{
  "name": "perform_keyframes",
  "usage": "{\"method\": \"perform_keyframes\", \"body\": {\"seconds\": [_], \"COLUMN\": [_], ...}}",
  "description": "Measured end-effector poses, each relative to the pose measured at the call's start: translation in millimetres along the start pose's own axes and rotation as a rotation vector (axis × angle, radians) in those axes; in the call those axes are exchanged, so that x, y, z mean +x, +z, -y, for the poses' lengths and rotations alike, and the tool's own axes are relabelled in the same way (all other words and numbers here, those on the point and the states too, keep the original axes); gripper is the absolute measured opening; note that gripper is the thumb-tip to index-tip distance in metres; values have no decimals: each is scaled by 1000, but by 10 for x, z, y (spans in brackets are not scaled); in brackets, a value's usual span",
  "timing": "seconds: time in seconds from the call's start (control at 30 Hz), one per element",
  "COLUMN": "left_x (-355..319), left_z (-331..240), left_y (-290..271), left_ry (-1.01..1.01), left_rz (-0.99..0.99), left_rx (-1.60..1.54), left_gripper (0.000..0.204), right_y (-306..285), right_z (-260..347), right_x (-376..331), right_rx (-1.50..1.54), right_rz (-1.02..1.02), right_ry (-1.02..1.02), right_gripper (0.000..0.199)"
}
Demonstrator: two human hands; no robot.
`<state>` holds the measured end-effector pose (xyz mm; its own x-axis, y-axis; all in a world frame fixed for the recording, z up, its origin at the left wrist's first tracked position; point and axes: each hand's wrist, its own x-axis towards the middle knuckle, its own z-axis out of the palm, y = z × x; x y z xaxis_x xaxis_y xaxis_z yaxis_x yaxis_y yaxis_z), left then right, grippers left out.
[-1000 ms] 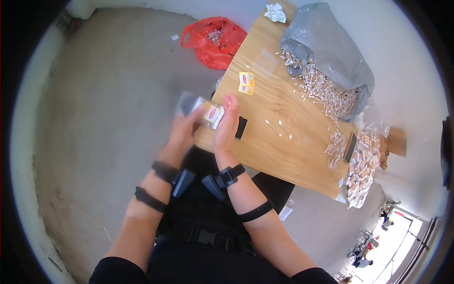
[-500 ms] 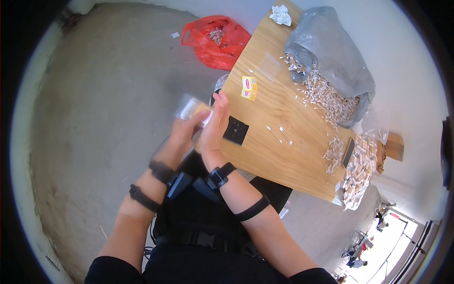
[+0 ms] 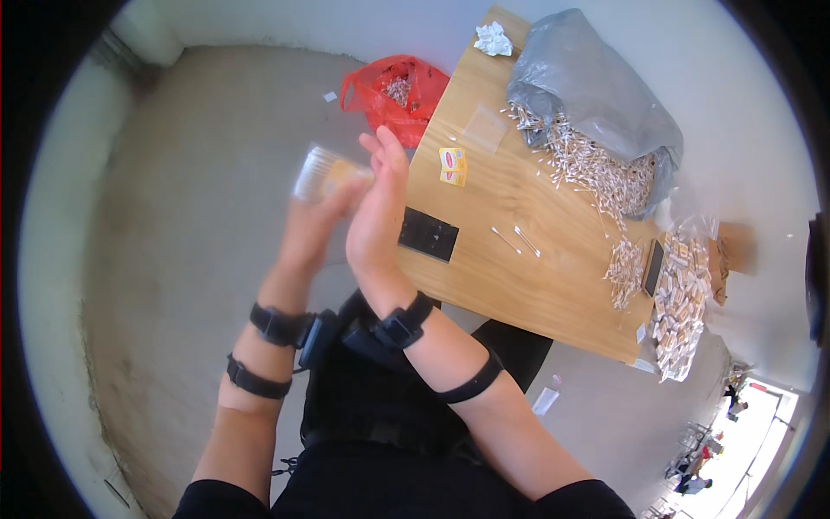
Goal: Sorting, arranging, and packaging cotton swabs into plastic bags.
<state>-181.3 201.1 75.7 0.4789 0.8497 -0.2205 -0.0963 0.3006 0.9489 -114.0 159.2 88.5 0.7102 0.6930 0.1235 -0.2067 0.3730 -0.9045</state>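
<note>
A head-worn fisheye looks down on both hands (image 3: 378,208) and a table (image 3: 519,290).

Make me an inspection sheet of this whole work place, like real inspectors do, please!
Surface: pale-brown wooden table, crowded along its right side.
Job's things: clear plastic pack of white cotton swabs, blurred, with yellow showing.
Clutter: shiny grey plastic bag spilling loose white-tipped swabs; crumpled white paper; yellow rectangular cards.
Hands: left hand grips the pack; right hand is open beside it, contact unclear.
Cables: thin dark strands by the waist, too small to identify.
Surroundings: grey floor; red plastic bag holding swabs.
</note>
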Motion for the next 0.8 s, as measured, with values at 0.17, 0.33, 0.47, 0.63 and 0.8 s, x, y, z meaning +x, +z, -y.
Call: {"method": "perform_keyframes", "body": {"seconds": [0.17, 0.33, 0.47, 0.63, 0.8], "left_x": [-279, -622, -761, -826, -781], "left_z": [-83, -103, -21, 108, 180], "left_y": [164, 584, 721, 916, 1100], "left_ry": [-24, -251, -434, -541, -557], "left_rz": [61, 186, 363, 345, 272], "left_rx": [-166, -429, -416, -421, -435], "left_gripper": [33, 26, 26, 29, 29], "right_y": [-292, -1201, -1548, -1749, -1726], "right_z": [512, 994, 1162, 1199, 1132], "right_x": [-41, -154, -239, -441, -587], "right_rx": [204, -262, -402, -477, -608], "right_rz": [116, 310, 414, 268, -53], "right_ry": [73, 175, 265, 99, -153], "right_gripper": [35, 21, 13, 9, 10]}}
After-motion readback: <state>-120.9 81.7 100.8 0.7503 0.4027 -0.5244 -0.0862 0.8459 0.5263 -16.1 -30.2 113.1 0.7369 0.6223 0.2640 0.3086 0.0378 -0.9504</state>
